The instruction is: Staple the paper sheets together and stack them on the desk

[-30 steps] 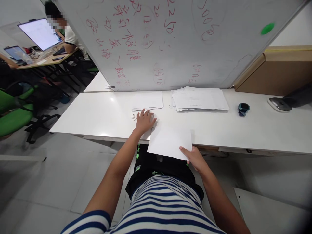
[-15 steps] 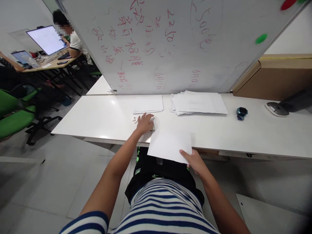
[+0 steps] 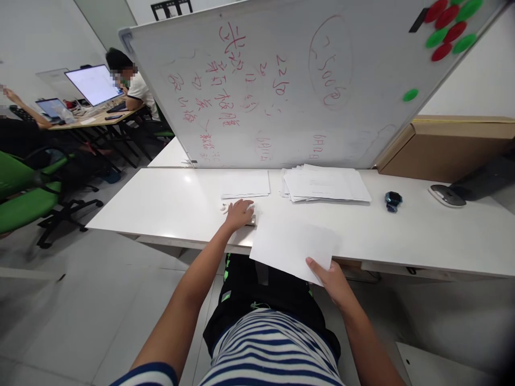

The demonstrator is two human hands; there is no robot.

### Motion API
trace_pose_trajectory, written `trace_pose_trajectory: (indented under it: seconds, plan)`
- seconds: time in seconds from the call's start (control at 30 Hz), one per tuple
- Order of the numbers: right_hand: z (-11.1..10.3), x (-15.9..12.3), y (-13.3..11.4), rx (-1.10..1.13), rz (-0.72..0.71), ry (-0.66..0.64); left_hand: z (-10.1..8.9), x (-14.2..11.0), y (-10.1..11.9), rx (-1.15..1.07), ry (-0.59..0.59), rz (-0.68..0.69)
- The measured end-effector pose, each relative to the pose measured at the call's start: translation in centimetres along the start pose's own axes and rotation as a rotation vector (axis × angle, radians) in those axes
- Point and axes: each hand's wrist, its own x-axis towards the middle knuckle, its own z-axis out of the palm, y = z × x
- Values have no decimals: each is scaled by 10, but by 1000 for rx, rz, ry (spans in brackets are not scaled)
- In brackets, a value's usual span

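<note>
My left hand (image 3: 239, 214) rests on the desk, its fingers closed over what looks like a small stapler (image 3: 251, 222); only a metallic end shows past the fingers, and the rest is hidden. A small white curved piece (image 3: 224, 208) shows just left of this hand; whether it belongs to the same object I cannot tell. White paper (image 3: 292, 246) is pinched at its near right corner by my right hand (image 3: 332, 279), thumb on top. The paper is tilted over the desk's front edge, its left edge apart from the metallic end.
Behind my left hand lies a thin stack of paper (image 3: 246, 184), and right of it a thicker, uneven stack (image 3: 325, 185). Farther right are a watch (image 3: 393, 200), a computer mouse (image 3: 447, 195) and a cardboard box (image 3: 446, 150). A whiteboard (image 3: 298, 107) stands along the desk's back.
The paper in my right hand has shifted right, away from the metallic end, which shows more now. My left hand stays over the same spot. The view has tilted upward.
</note>
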Motion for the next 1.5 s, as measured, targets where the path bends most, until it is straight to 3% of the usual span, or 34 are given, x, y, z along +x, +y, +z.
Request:
trace_pose_trajectory:
  seconds: [0.13,0.33,0.53,0.93,1.07,1.2,1.3,1.5]
  plan:
    - [-11,-10,-14,15,-53,10,0,-1,1,21,9,0]
    - [-14,-17,-23,108,-79,-80,0,-1,1,41,-10,-9]
    - [-8,-14,-24,9,-25,24,-1,-2,2,72,-6,-9]
    - [-5,-17,-24,27,-42,21,1,-1,4,84,11,-17]
    - [-4,-11,-24,15,-69,74,2,-2,4,121,39,5]
    - [5,13,-40,-73,-187,191,5,0,4,115,64,16]
    - [19,50,-62,-159,-341,265,6,0,6,122,86,29]
    - [67,153,-125,-236,-474,86,5,-2,12,167,71,2]
